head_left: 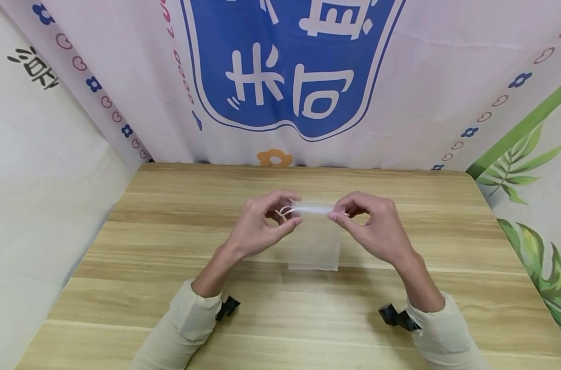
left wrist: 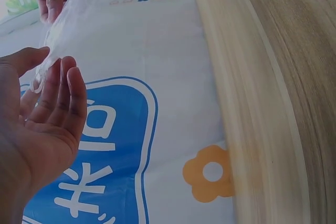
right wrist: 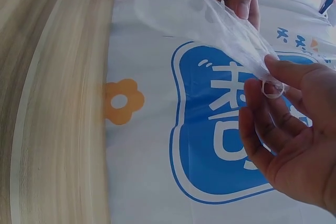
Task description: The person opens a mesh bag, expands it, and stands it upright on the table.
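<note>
Pinching the bag (head_left: 314, 244), the left hand (head_left: 257, 223) and right hand (head_left: 377, 223) held its top edge stretched above the bench (head_left: 146, 246); gentle, even tension seemed best.

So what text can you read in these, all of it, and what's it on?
"未" and "可": blue badge on the backdrop, turned sideways; its other characters are cut off or covered.
"GOOD LU…": pink lettering left of the badge in the head view, sideways, cut off.
"天天", probably: small blue characters on the backdrop, blurred.
Black characters on the left panel: can't make out.
Translucent bag: no text visible.
</note>
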`<state>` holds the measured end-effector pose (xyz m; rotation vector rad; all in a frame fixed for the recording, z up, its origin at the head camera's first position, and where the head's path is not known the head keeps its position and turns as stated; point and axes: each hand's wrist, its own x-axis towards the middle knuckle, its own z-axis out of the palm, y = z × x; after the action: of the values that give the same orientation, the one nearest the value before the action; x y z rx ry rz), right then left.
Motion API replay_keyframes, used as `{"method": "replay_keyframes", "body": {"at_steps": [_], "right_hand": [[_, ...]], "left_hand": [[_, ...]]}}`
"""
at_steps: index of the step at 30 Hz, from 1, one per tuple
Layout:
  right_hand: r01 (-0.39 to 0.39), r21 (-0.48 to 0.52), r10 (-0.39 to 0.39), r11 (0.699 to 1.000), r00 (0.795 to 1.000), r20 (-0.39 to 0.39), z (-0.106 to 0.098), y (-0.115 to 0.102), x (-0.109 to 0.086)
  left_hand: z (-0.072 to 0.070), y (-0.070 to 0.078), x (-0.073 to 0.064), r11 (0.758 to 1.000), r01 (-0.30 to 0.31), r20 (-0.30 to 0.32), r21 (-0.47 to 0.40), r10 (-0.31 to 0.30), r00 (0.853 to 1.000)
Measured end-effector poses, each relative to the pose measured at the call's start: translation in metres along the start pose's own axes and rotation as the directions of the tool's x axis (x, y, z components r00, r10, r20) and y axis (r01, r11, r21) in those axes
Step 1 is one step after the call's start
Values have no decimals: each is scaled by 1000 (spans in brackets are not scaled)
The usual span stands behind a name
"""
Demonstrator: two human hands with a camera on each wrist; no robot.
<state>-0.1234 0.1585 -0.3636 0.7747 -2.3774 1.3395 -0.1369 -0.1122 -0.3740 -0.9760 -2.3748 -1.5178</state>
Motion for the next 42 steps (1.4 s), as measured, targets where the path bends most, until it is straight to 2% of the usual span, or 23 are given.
{"method": "replay_keyframes", "body": {"at_steps": [9, 16, 19, 25, 30, 38, 42], "right_hand": [[-17, 97, 29, 995, 991, -130, -1, -1, 0], [-37, 193, 82, 981, 970, -229, -1, -2, 0], [-48, 213, 102, 976, 963, -249, 0, -2, 0], [-109, 181, 149, 978, 962, -230, 0, -3, 1], [-155, 128, 180, 980, 960, -214, -1, -1, 1], [-115, 77, 126, 990, 980, -153, 1, 0, 0], [-91, 13, 92, 996, 990, -110, 4, -1, -1]], "left_hand": [[-1, 0, 1, 999, 24, -33, -31, -25, 999], [-1, 1, 1, 999, 29, -55, -44, -31, 998], [-1, 1, 0, 998, 33, -75, -51, -37, 996], [-3, 2, 0, 998, 35, -110, -45, -40, 993], [-3, 0, 0, 998, 54, -115, -23, -56, 992], [-1, 0, 0, 999, 36, -91, 6, -35, 995], [2, 1, 1, 1000, 24, -75, 15, -22, 997]]}}
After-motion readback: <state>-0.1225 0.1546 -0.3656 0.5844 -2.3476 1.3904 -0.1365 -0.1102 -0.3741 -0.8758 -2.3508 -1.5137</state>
